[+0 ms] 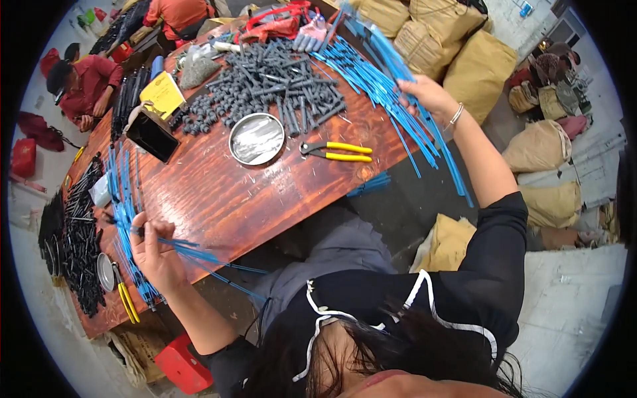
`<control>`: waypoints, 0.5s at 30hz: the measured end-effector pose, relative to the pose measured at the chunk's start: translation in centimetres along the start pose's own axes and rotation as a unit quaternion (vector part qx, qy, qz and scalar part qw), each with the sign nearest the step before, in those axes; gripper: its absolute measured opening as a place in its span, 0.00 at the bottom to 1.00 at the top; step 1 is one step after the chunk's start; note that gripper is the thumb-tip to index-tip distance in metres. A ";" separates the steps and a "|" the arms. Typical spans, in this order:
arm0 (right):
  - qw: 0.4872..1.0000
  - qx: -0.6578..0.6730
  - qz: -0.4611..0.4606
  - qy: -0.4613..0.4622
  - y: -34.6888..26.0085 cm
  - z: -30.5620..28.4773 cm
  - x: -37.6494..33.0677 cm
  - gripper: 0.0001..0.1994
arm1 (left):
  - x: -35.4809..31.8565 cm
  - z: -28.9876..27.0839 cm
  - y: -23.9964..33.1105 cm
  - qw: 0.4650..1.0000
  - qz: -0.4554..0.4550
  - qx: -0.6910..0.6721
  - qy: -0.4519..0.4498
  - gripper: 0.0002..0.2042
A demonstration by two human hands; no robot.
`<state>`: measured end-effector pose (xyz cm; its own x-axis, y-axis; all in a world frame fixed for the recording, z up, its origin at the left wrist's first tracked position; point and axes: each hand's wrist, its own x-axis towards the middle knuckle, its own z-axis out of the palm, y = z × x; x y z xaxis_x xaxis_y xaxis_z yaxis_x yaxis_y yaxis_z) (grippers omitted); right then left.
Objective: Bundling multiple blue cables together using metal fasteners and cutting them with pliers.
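Observation:
My left hand (158,257) is closed at the table's left front side on a few thin blue rods (199,253), which trail right past the edge. At the far right, my right hand (430,97) grips a bundle of long blue rods (388,58), its upper part blurred. Under that bundle spreads a pile of similar blue rods (355,69). More blue rods (121,182) with black ends lie beside my left hand. Between the hands are a round metal dish (257,138) with a whitish coating and yellow-handled pliers (336,151).
A heap of dark grey plastic parts (279,83) covers the table's far middle. A phone (152,134) leans near a yellow card (162,96). Black parts (83,245), another dish and pliers (126,295) lie left. Large tan sacks (481,69) stand right. Other people sit beyond.

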<state>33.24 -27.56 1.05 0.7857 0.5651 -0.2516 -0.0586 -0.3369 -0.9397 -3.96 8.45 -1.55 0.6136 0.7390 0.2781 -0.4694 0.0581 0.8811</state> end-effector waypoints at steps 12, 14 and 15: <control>0.839 0.455 -0.223 -0.199 6.0 -3.5 -5.0 0.14 | 0.1 0.8 -0.1 0.999 -0.033 -0.002 -0.024 0.11; 0.808 0.463 -0.311 -0.191 5.6 -3.6 -6.0 0.13 | 0.0 3.1 -0.8 0.998 -0.048 0.017 -0.026 0.10; 0.807 0.464 -0.311 -0.192 5.8 -3.3 -6.1 0.13 | -0.2 3.8 -1.0 0.997 -0.060 0.021 -0.050 0.10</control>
<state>30.18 -35.42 -2.07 0.6026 0.6598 0.4489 -0.3024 0.7094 -0.6366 -1.14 5.71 -1.02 0.7256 0.6572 0.2039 -0.3623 0.1129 0.9252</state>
